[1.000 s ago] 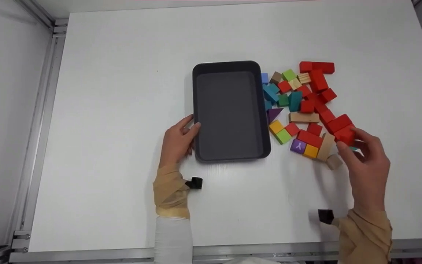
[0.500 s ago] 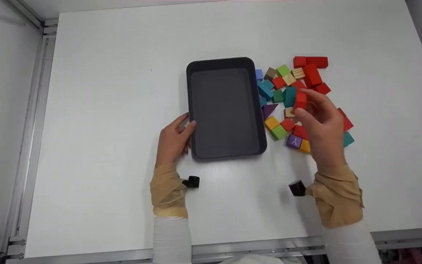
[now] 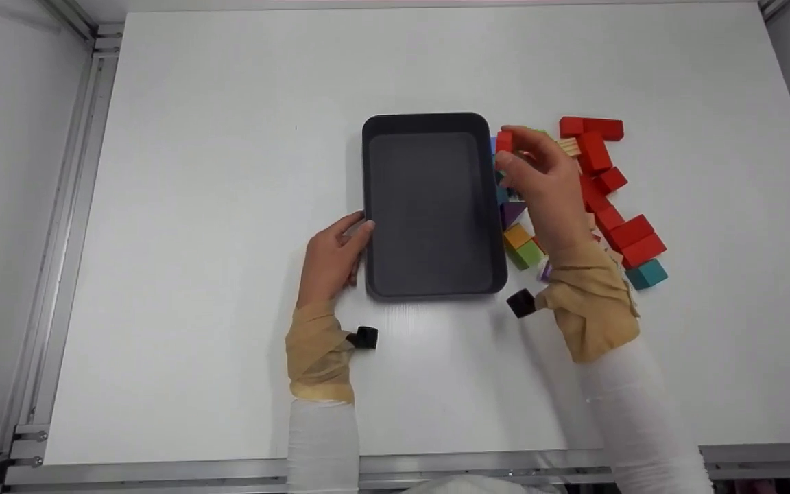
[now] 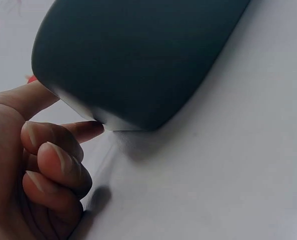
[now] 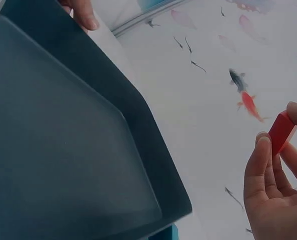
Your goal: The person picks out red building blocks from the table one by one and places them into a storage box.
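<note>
Hand on the right (image 3: 547, 184) pinches a small red block (image 3: 504, 142) beside the dark grey rectangular tray (image 3: 429, 213); left hand (image 3: 330, 261) holds its left side

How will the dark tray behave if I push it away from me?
The tray would likely stay stiff, as its walls stand straight and even. Its broad, flat floor and low sides make it unlikely to tip or roll. It may pivot around the left hand, which holds it at one side only.
</note>
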`<state>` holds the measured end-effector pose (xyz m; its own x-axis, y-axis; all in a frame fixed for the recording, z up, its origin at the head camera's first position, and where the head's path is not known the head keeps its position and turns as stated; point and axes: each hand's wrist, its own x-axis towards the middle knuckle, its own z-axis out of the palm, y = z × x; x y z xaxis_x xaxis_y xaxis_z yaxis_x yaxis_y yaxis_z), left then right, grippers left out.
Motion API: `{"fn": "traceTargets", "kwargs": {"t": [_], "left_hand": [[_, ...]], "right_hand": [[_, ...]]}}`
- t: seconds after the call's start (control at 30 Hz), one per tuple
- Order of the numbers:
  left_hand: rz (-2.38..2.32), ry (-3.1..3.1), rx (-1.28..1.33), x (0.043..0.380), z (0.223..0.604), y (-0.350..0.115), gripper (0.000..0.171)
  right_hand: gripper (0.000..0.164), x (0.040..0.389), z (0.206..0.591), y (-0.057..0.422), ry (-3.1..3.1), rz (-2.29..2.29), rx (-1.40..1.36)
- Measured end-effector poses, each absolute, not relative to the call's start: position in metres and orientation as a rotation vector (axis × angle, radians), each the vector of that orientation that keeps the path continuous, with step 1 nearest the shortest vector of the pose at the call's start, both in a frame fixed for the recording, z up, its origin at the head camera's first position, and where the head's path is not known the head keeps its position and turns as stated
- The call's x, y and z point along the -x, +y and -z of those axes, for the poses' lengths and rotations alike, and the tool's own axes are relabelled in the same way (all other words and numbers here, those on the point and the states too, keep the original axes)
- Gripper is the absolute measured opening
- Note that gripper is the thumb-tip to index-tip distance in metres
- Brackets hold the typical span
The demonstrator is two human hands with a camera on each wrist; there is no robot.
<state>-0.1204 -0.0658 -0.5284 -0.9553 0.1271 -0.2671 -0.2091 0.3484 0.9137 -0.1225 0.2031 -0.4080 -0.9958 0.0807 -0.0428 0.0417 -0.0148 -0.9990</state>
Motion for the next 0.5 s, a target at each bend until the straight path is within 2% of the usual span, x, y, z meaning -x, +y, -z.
{"fn": "traceTargets", "kwargs": {"t": [0.3,0.5], "left_hand": [[-1.616,2.311,-0.014,0.124,0.533,-0.048,0.058],[-1.612,2.291,0.005,0.121,0.535,-0.039,0.058]], "right_hand": [[0.044,0.154,0.423,0.195,-2.17,-2.253,0.176],[0.047,0.172,0.446,0.189,-2.588,-1.876,0.206]]}}
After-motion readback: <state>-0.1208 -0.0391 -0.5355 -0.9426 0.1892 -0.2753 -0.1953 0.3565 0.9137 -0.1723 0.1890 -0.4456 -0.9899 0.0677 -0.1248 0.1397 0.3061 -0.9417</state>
